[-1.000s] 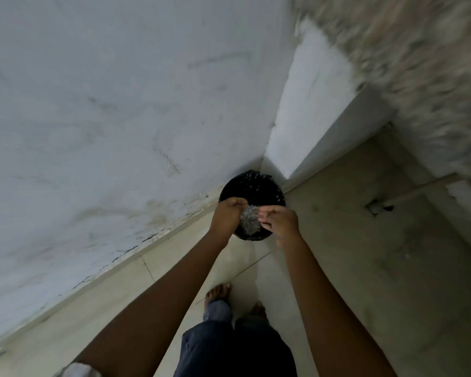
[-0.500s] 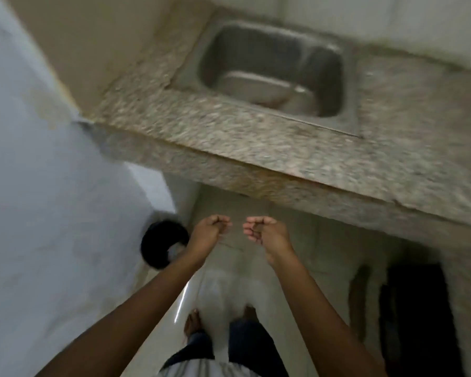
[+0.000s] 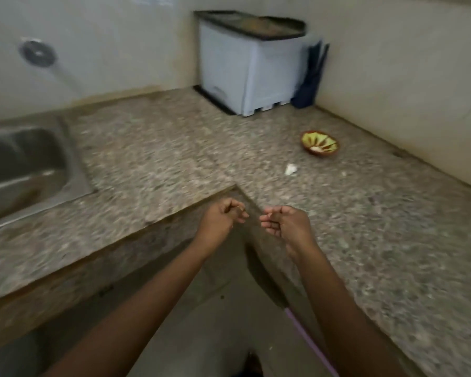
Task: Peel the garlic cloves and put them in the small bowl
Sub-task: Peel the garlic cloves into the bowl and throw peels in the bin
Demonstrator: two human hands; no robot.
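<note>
Granite counter (image 3: 152, 159): speckled grey-brown, L-shaped, runs along back wall & down R side; surface blurred.
Steel sink (image 3: 25, 170): set into counter at far L; basin cut off by frame edge.
Small bowl (image 3: 320, 145): upright on counter, R-rear area, well apart from both hands; brown rim, yellow-green inside w/ dark ribs.
Garlic cloves (image 3: 316, 149): pale pcs lying in near side of bowl; count not legible.
White scrap (image 3: 290, 169): on counter, just front-L of bowl, not touching it; clove or skin, cannot tell.
L hand (image 3: 223, 217): in air over inner corner edge of counter; fingers (image 3: 241, 213) loosely curled toward palm, nothing visible in them.
R hand (image 3: 286, 224): beside L hand w/ gap btwn, not touching; over R leg of counter; fingers (image 3: 268, 223) loosely curled, palm turned inward, nothing seen held.
Box (image 3: 242, 69): pale blue-white w/ dark lid, stands in back corner of counter.
Dark blue item (image 3: 310, 77): leans btwn box & R wall; blurred, kind cannot tell.
Wall fitting (image 3: 37, 53): round, grey, on back wall above sink; pale hose curves down from it.
Floor (image 3: 215, 308): grey, below forearms, inside the counter's angle.
</note>
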